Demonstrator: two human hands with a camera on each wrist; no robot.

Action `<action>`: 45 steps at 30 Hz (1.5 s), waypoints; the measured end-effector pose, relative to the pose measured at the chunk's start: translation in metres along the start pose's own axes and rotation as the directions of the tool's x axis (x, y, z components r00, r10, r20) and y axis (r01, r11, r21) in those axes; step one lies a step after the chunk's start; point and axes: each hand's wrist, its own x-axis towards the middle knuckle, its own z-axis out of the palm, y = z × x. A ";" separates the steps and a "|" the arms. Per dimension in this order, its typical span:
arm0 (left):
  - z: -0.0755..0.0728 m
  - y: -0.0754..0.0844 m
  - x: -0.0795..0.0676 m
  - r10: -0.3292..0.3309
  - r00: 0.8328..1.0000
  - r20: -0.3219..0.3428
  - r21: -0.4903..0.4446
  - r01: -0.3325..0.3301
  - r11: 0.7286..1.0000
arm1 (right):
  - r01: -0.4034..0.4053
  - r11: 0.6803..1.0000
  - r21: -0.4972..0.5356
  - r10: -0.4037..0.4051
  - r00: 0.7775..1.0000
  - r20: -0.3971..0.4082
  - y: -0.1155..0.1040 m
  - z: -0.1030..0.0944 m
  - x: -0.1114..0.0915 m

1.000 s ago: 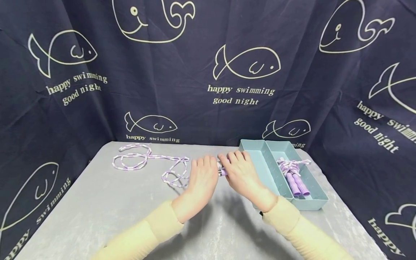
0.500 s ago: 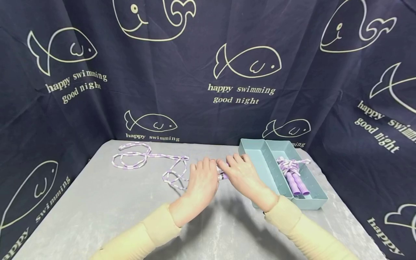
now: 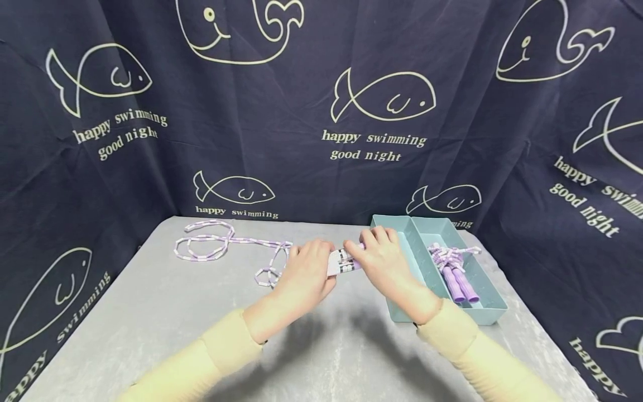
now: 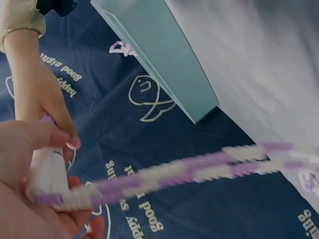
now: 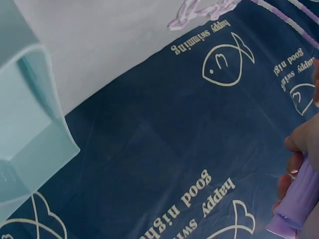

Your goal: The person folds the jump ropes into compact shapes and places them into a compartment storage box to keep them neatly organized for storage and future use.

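Observation:
Both hands hold one jump rope in front of me, its two handles (image 3: 346,261) side by side. My left hand (image 3: 308,269) grips their white ends, where the rope comes out. My right hand (image 3: 383,262) curls round the purple grips, whose ends (image 5: 294,204) show past the fingers in the right wrist view. From the left hand the purple-and-white rope (image 4: 169,174) runs in two strands to the table, where it lies in loose loops (image 3: 202,257) at the back left. The fingers partly hide the handles.
A teal two-compartment box (image 3: 489,318) stands on the right of the grey table (image 3: 150,312). Its right compartment holds a second jump rope (image 3: 454,273), bundled, with purple handles. Dark blue fish-print curtain (image 3: 301,111) hangs round the table.
The hands have drawn slightly apart, the right one shifting right, so more of the white and black handle ends shows. Near the left hand the rope loops have narrowed.

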 end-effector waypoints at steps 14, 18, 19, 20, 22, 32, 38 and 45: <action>-0.006 -0.042 -0.024 -0.070 0.992 0.102 -0.126 0.082 0.989 | -0.014 0.998 -0.060 0.007 0.994 -0.112 0.025 -0.015 0.010; 0.007 -0.057 -0.032 -0.086 0.985 0.146 -0.192 0.114 0.975 | -0.043 0.996 -0.074 0.033 0.991 -0.133 0.033 -0.019 0.014; 0.011 -0.060 -0.034 -0.088 0.983 0.161 -0.207 0.120 0.971 | -0.051 0.996 -0.078 0.040 0.989 -0.141 0.035 -0.020 0.015; 0.015 -0.064 -0.035 -0.089 0.980 0.178 -0.220 0.127 0.967 | -0.059 0.995 -0.085 0.046 0.988 -0.147 0.037 -0.022 0.016; 0.024 -0.072 -0.038 -0.088 0.972 0.216 -0.244 0.141 0.960 | -0.074 0.992 -0.100 0.057 0.985 -0.161 0.041 -0.025 0.020; 0.062 -0.099 -0.034 -0.018 0.898 0.440 -0.270 0.151 0.951 | -0.152 0.982 -0.113 0.135 0.980 -0.145 0.061 -0.048 0.035; 0.075 -0.102 -0.032 0.069 0.867 0.494 -0.285 0.086 0.955 | -0.212 0.970 -0.119 0.192 0.968 -0.159 0.071 -0.059 0.042; 0.081 -0.105 -0.045 0.157 0.888 0.432 -0.324 -0.010 0.946 | -0.301 0.944 -0.133 0.273 0.942 -0.198 0.086 -0.063 0.039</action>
